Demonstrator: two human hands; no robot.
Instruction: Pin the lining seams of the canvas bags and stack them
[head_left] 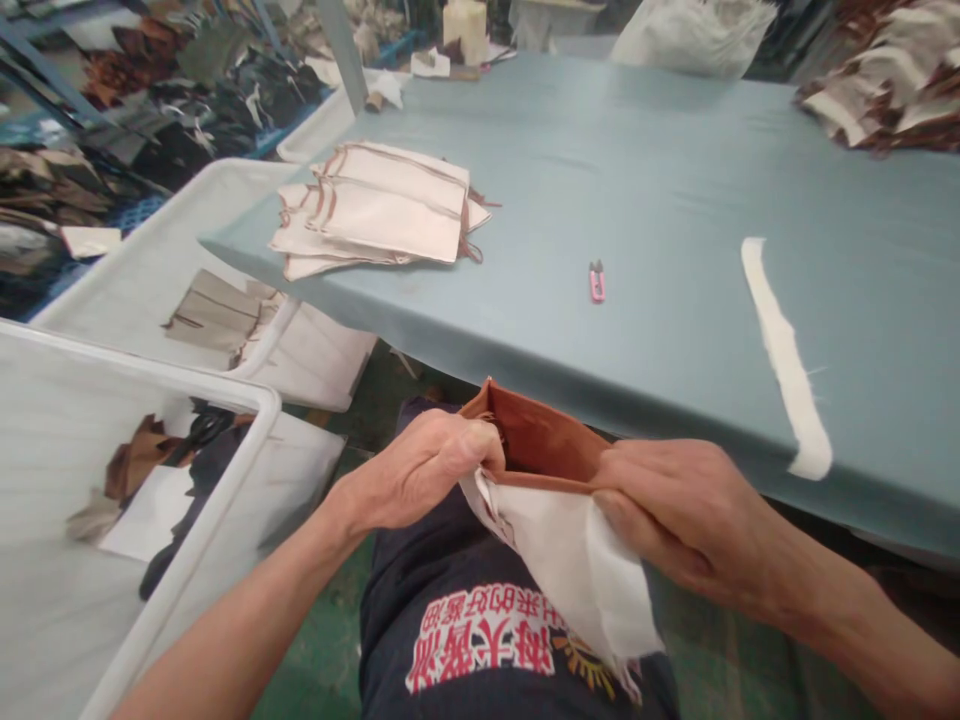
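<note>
Over my lap, in front of the table edge, I hold a fabric pouch [559, 425], rust-brown on the inside face that shows and off-white on the side toward me. Its mouth is spread apart. My left hand [450, 455] grips the left side of the rim, fingers curled inward. At the right side of the rim my right hand [667, 505] pinches the edge, its fingertips partly hidden by the cloth. Loose threads hang from the white lower corner. Beyond the pouch, pink-handled thread snips [596, 282] lie on the table.
The blue-green table [540, 210] carries a stack of cream pieces with brown edging [397, 200], a cream strip [784, 355] and a heap of pieces [900, 80]. White bins [262, 410] holding fabric stand at the left. A metal post [345, 50] rises beyond.
</note>
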